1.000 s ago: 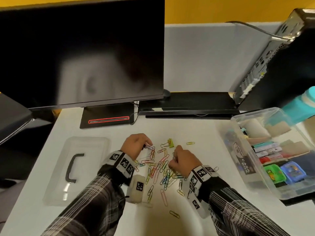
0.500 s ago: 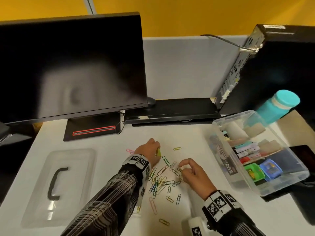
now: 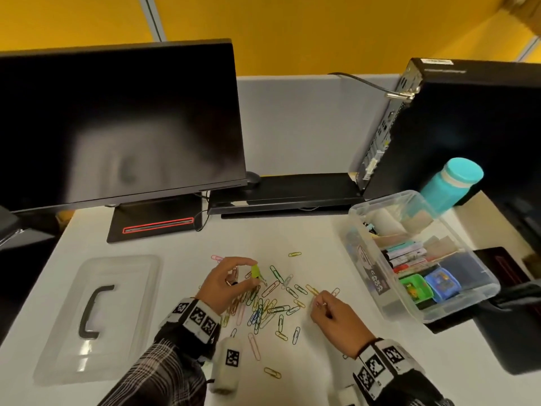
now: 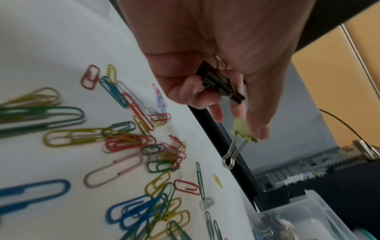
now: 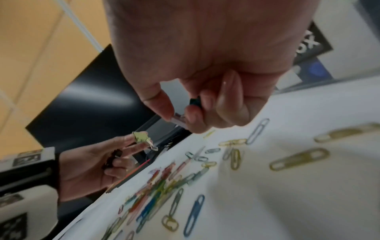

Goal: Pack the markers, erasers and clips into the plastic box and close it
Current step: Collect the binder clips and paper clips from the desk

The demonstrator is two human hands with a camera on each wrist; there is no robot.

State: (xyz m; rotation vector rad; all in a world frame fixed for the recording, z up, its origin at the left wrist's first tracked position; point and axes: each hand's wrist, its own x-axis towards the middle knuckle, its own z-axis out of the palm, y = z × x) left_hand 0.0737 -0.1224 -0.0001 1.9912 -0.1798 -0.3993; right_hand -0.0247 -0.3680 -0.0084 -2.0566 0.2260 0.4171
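Several coloured paper clips (image 3: 270, 309) lie scattered on the white desk (image 3: 307, 361). My left hand (image 3: 231, 284) is raised over them, pinching a yellow-green binder clip (image 3: 255, 271) (image 4: 243, 131) at its fingertips, with a black binder clip (image 4: 222, 86) tucked under curled fingers. To the right, my right hand (image 3: 330, 313) pinches a small pale clip (image 5: 178, 121) between thumb and finger; something dark (image 5: 195, 101) sits behind its fingers. The clear plastic box (image 3: 389, 294) stands open at the right, holding markers (image 3: 405, 254) and erasers (image 3: 430, 281).
The box's clear lid (image 3: 96, 315) with a black handle lies flat at the left. A monitor (image 3: 117, 124) and its base stand behind, a black computer tower (image 3: 468, 118) and a teal bottle (image 3: 452, 183) at the back right. A dark object (image 3: 509, 332) sits beside the box.
My left hand has lifted off the desk with the yellow-green binder clip. My right hand has drawn back right, away from the pile, holding a small clip. The head view has tilted upward.
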